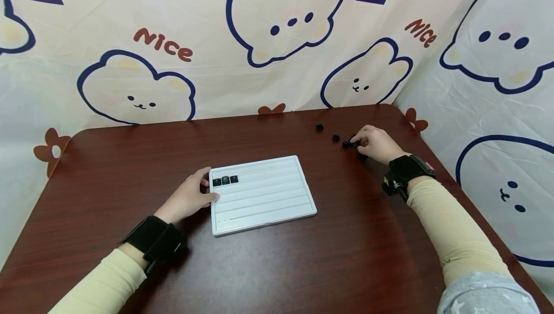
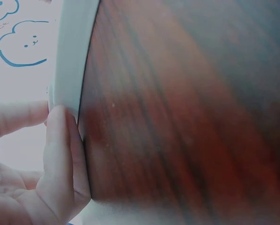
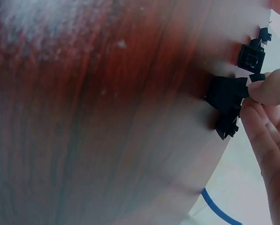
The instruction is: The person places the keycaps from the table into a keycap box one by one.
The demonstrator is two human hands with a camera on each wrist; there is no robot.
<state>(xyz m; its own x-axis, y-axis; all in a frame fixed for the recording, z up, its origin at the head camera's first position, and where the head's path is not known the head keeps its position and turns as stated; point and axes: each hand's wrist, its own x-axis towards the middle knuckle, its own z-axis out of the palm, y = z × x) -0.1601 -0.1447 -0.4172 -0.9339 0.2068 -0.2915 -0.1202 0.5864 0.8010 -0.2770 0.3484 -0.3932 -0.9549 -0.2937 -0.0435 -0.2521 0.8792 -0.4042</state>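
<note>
A white ridged tray [image 1: 264, 194] lies slightly turned on the table, with a short row of black keycaps [image 1: 225, 180] in its upper left corner. My left hand [image 1: 192, 194] grips the tray's left edge, thumb over the rim and fingers against the side; the left wrist view shows the fingers on the tray's edge [image 2: 74, 56]. At the far right my right hand [image 1: 376, 143] is among loose black keycaps [image 1: 346, 144]. It pinches a small black keycap [image 3: 257, 77] between thumb and fingers, partly hidden by them. Other keycaps [image 3: 225, 93] lie right beside the fingertips.
Two more black keycaps, one [image 1: 319, 127] near the back edge and another [image 1: 335, 138] closer to the right hand, lie apart on the brown table [image 1: 268, 270]. A printed curtain [image 1: 216, 88] hangs behind the table and along its right side.
</note>
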